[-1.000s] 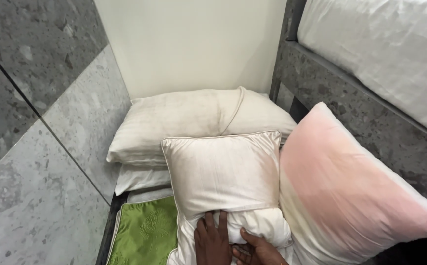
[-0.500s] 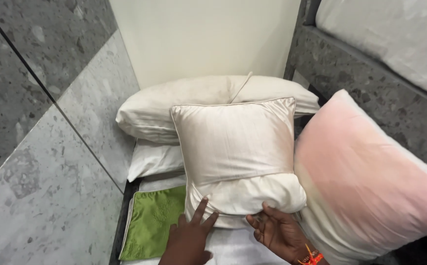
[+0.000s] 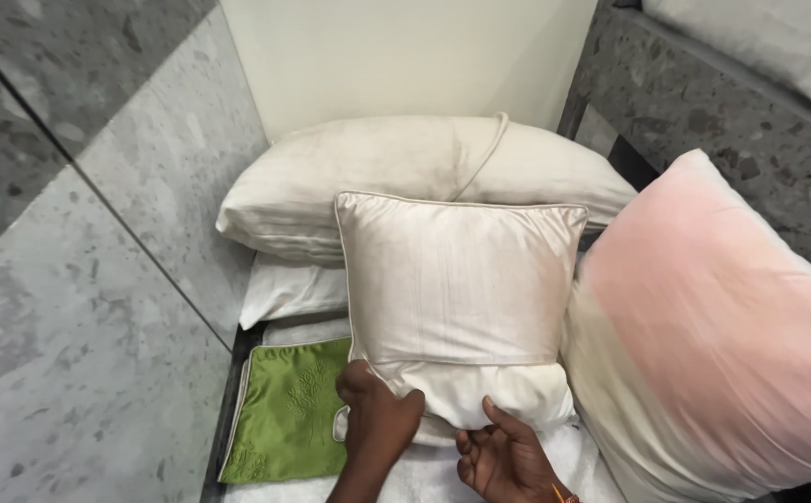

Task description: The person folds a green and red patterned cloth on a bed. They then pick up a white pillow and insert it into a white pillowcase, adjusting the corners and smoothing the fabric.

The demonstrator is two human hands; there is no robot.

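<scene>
Cushion (image 3: pixel 456 279) stands upright, centre, leaning on the far pillow (image 3: pixel 405 177). Left hand (image 3: pixel 377 419) curls closed on its near left corner; right hand (image 3: pixel 508 456) cups the insert's (image 3: pixel 480 396) bulging near edge, fingers spread. With so loose a hold, the insert may slide out of the cover.

White towel (image 3: pixel 424 475), green cover (image 3: pixel 289 414) (flat), pillows (image 3: pixel 405 177)
</scene>
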